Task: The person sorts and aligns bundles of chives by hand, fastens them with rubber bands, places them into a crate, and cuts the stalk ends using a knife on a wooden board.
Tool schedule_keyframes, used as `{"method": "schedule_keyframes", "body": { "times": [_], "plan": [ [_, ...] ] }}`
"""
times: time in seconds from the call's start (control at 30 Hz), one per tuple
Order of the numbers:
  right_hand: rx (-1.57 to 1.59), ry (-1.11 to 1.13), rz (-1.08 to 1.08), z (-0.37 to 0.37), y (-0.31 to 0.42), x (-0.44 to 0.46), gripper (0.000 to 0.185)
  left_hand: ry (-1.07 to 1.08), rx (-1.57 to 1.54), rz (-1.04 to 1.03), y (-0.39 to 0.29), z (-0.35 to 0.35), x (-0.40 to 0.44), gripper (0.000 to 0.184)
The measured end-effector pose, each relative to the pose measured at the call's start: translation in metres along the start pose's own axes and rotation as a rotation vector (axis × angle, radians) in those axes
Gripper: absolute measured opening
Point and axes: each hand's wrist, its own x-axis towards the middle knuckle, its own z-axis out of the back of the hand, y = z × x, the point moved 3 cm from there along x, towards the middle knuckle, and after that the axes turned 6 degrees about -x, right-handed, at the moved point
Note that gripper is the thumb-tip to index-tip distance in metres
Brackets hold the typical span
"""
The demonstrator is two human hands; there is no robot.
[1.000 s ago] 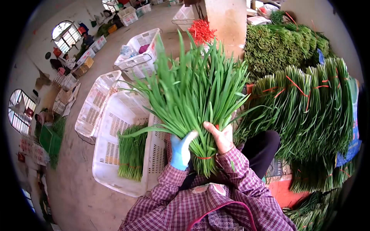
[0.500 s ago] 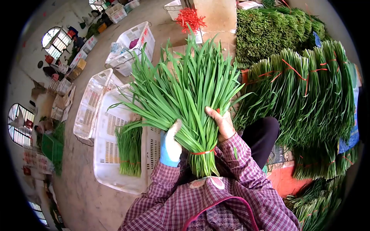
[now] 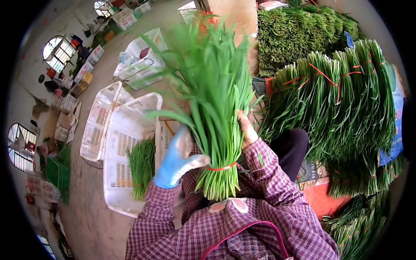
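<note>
A thick bunch of garlic chives [image 3: 219, 125] stands in front of my chest, cut ends down and leaves up. A red tie [image 3: 221, 167] circles its lower part. My right hand [image 3: 247, 130], bare, grips the right side of the bunch above the tie; most of its fingers are hidden behind the stalks. On the left, my left hand [image 3: 181, 156] wears a blue and white glove. Its fingers are apart, with the thumb pointing at the bunch near the tie. Whether the thumb touches the stalks I cannot tell. The leaf tips are smeared by motion.
At my left, a white plastic crate [image 3: 125, 173] holds chives, with another crate [image 3: 97, 125] beside it. Tied chives [image 3: 333, 99] are heaped at my right, with a stack of green stalks [image 3: 303, 41] behind. Red ties [image 3: 208, 21] hang beyond the bunch.
My left hand has loosened from the leaves and moved down and left, its fingers spreading. The fanned leaves have drawn together and more upright. My right hand still holds the bunch.
</note>
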Motion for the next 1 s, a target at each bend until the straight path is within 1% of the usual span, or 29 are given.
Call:
{"method": "schedule_keyframes", "body": {
  "times": [0.07,0.1,0.13,0.2,0.23,0.3,0.33,0.43,0.47,0.5,0.53,0.57,0.6,0.63,0.67,0.7,0.73,0.77,0.8,0.83,0.87,0.9,0.93,0.97,1.0],
  "plan": [
    [0.225,0.076,-0.064,-0.004,0.003,-0.005,0.034,-0.024,-0.002,-0.044,-0.019,0.021,0.002,0.101],
    [0.254,0.107,-0.072,-0.005,-0.001,-0.006,0.034,-0.040,-0.014,-0.102,-0.014,0.042,0.005,0.102],
    [0.255,0.141,-0.082,-0.006,-0.004,-0.006,0.034,-0.026,-0.017,-0.101,0.003,0.056,0.006,0.102],
    [0.177,0.181,-0.099,-0.008,-0.016,-0.005,0.035,-0.028,-0.244,0.111,0.041,0.076,-0.002,0.101],
    [0.118,0.193,-0.108,-0.008,-0.024,-0.003,0.035,-0.037,-0.272,0.221,0.050,0.056,-0.004,0.104],
    [0.005,0.202,-0.122,-0.008,-0.035,0.002,0.035,0.078,-0.137,0.259,0.090,0.040,-0.018,0.100],
    [-0.054,0.205,-0.126,-0.007,-0.039,0.007,0.036,0.063,-0.089,0.320,0.112,0.042,-0.031,0.096],
    [-0.261,0.196,-0.071,0.002,-0.039,0.022,0.036,-0.200,-0.018,0.536,0.181,0.087,-0.067,0.089],
    [-0.343,0.185,-0.044,0.007,-0.034,0.028,0.037,-0.227,-0.204,0.471,0.156,0.062,-0.061,0.093],
    [-0.434,0.182,-0.003,0.011,-0.031,0.033,0.037,-0.136,-0.151,0.429,0.145,0.056,-0.057,0.096],
    [-0.531,0.178,0.051,0.017,-0.026,0.039,0.037,-0.116,-0.228,0.382,0.149,0.058,-0.054,0.097],
    [-0.636,0.206,0.204,0.019,-0.023,0.044,0.041,-0.081,-0.398,0.416,0.148,0.065,-0.057,0.093],
    [-0.739,0.233,0.353,0.024,-0.024,0.051,0.045,-0.095,-0.458,0.412,0.151,0.068,-0.055,0.095],
    [-0.840,0.259,0.497,0.022,-0.022,0.052,0.049,-0.114,-0.521,0.410,0.141,0.058,-0.045,0.098],
    [-0.895,0.273,0.572,0.026,-0.018,0.051,0.052,0.069,-0.659,0.433,0.129,0.040,-0.038,0.101],
    [-0.948,0.283,0.648,0.024,-0.011,0.047,0.054,0.253,-0.794,0.454,0.102,0.012,-0.027,0.104],
    [-0.940,0.117,0.263,0.022,-0.001,0.034,0.060,0.145,-0.741,0.445,0.103,0.019,-0.026,0.105],
    [-0.901,-0.050,-0.125,0.029,0.004,0.020,0.066,0.086,-0.760,0.423,0.106,0.033,-0.026,0.099],
    [-0.959,-0.094,-0.116,0.048,0.000,0.014,0.076,0.045,-0.720,0.405,0.092,0.035,-0.022,0.090],
    [-0.999,-0.039,-0.211,0.072,-0.008,0.010,0.077,0.004,-0.679,0.387,0.077,0.040,-0.018,0.081],
    [-1.060,0.007,-0.176,0.072,-0.005,-0.006,0.079,-0.099,-0.560,0.242,0.109,0.097,-0.019,0.072],
    [-1.118,0.055,-0.142,0.066,-0.004,-0.020,0.082,-0.210,-0.544,0.249,0.103,0.104,-0.016,0.059],
    [-1.105,0.111,-0.097,0.066,-0.011,-0.019,0.084,-0.320,-0.526,0.257,0.096,0.112,-0.013,0.046],
    [-1.091,0.168,-0.054,0.066,-0.017,-0.018,0.087,-0.335,-0.515,0.284,0.066,0.086,0.001,0.037],
    [-1.087,0.183,0.034,0.042,-0.005,-0.034,0.088,-0.307,-0.371,0.235,0.061,0.078,0.009,0.037]
  ]
}}
